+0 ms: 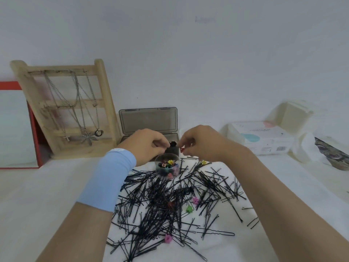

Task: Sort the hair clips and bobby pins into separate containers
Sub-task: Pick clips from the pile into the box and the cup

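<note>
White counter [47,186] carries bobby pins [160,205] heaped at lower centre; left hand [149,144] pinches a black clip [172,143] and right hand [200,142] pinches a red clip [182,149], just above the clear tub [167,168] of clips at frame centre, presumably to drop them in; grey box [149,127] open behind, likely for pins.

Home dressing corner: wooden necklace stand [62,110], white packet [264,138], plain wall [188,53].

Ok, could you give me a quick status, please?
Left hand pinching small black hair clip; right hand pinching small red hair clip. Both by clear round plastic jar of coloured clips. Black bobby pins heaped on white cloth; nothing blocking.
</note>
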Demonstrator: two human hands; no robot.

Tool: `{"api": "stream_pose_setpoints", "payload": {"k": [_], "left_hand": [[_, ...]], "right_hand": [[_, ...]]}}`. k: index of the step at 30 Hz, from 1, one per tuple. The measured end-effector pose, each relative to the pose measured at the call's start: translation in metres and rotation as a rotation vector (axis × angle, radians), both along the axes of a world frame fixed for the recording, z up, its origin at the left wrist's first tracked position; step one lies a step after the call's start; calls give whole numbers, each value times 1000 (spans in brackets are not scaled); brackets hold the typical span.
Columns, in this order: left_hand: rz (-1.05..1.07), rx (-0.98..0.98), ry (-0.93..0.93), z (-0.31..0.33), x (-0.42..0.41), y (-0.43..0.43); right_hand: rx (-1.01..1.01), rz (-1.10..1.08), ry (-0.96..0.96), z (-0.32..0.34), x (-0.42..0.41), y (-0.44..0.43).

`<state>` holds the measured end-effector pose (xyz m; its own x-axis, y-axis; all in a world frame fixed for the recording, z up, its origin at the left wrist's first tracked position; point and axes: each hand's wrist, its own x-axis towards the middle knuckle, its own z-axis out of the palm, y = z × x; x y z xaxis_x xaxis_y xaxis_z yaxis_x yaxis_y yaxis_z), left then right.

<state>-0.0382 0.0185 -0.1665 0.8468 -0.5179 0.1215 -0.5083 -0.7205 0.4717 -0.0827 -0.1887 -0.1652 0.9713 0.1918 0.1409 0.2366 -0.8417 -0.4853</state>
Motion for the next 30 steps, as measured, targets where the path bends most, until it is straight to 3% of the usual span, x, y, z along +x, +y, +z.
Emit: {"api": "stream_pose_setpoints", "payload": {"k": [5, 11, 14, 18, 25, 30], "left_hand": [[2, 8, -3, -2, -4, -1], [-68, 1, 11, 0, -16, -10], [-134, 43, 41, 0, -28, -11], [-182, 83, 98, -2, -42, -1], [-211, 162, 115, -26, -64, 6], [-172, 221, 114, -26, -67, 15]], "right_hand": [[16, 18, 22, -7, 5, 5], [-316, -175, 190, -19, 7, -25], [-272, -160, 204, -25, 7, -24], [-237, -126, 66, -15, 9, -17], [33, -1, -95, -12, -1, 25], [-72, -72, -50, -14, -4, 17]]}}
